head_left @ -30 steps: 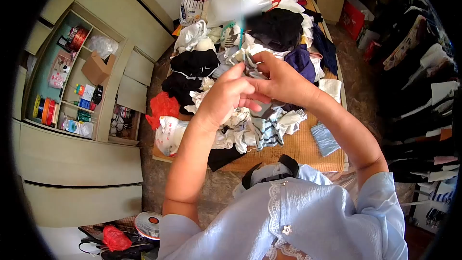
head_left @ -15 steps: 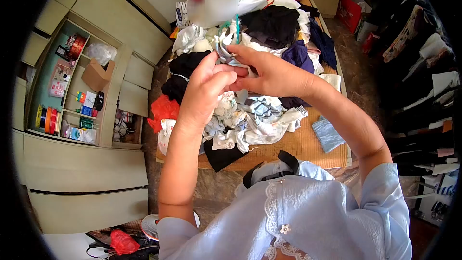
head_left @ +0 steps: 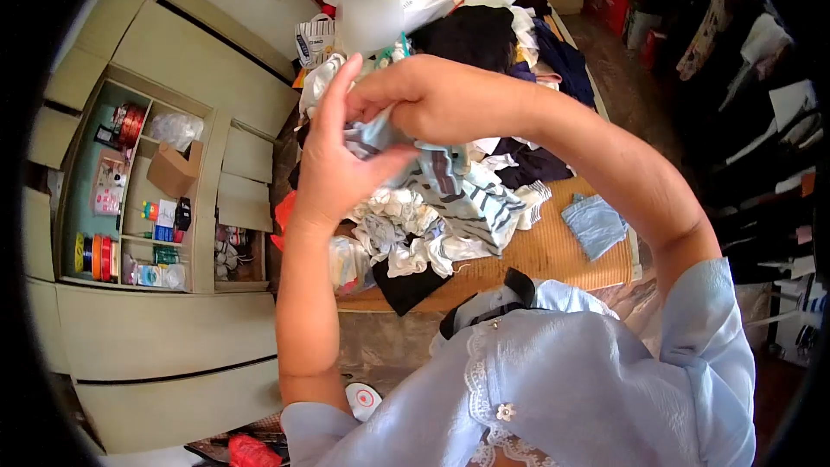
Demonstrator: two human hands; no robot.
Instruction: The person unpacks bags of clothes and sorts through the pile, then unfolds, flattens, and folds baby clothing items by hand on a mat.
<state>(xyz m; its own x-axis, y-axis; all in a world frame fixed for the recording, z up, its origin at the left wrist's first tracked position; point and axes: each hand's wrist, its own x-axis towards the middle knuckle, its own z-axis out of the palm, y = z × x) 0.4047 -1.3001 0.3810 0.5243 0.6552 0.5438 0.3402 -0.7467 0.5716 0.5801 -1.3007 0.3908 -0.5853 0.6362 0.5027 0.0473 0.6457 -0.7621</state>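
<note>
Above the heap of clothes, my right hand (head_left: 424,104) has its fingers curled round a bunched, striped light blue cloth (head_left: 376,134). Facing it, my left hand (head_left: 333,156) has its thumb and fingers spread around the same cloth, its palm against or very near it; blur hides the exact contact. Beneath both hands hangs or lies a light cloth with dark stripes (head_left: 471,203); whether it joins the held part is unclear. White crumpled clothes (head_left: 393,229) lie beside it.
A folded blue cloth (head_left: 595,225) lies on the mat (head_left: 553,251) at right. Black clothes (head_left: 467,35) and a white plastic bag (head_left: 380,4) are at the back. Open shelves (head_left: 134,190) stand left; hanging clothes (head_left: 743,78) line the right side.
Both hands have moved left, and the right hand has turned over with its fingers curled in. More striped cloth shows below them. The view has shifted somewhat.
</note>
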